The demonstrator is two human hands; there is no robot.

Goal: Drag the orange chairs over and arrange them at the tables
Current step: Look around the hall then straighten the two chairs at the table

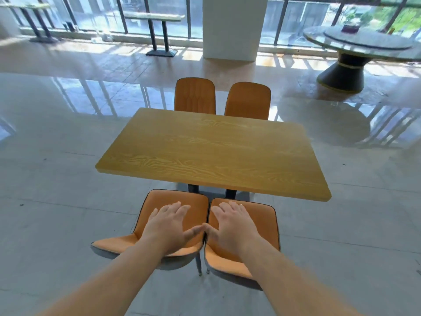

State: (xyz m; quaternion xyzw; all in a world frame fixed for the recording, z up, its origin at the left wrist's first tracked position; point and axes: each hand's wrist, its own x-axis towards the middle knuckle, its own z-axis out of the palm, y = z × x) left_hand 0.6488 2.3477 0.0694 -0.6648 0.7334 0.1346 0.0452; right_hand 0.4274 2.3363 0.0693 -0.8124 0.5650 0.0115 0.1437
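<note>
Left hand and right hand, fingers spread flat, holding nothing, hover over two orange chairs side by side at the table, lower centre; contact unclear

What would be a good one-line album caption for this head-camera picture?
Both hands, left hand and right hand, spread flat over two orange chairs at a wooden table.

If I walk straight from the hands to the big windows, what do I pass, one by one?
Hands: left hand, right hand → near orange chairs → wooden table → far orange chairs → shiny floor → white pillar by the windows.
</note>
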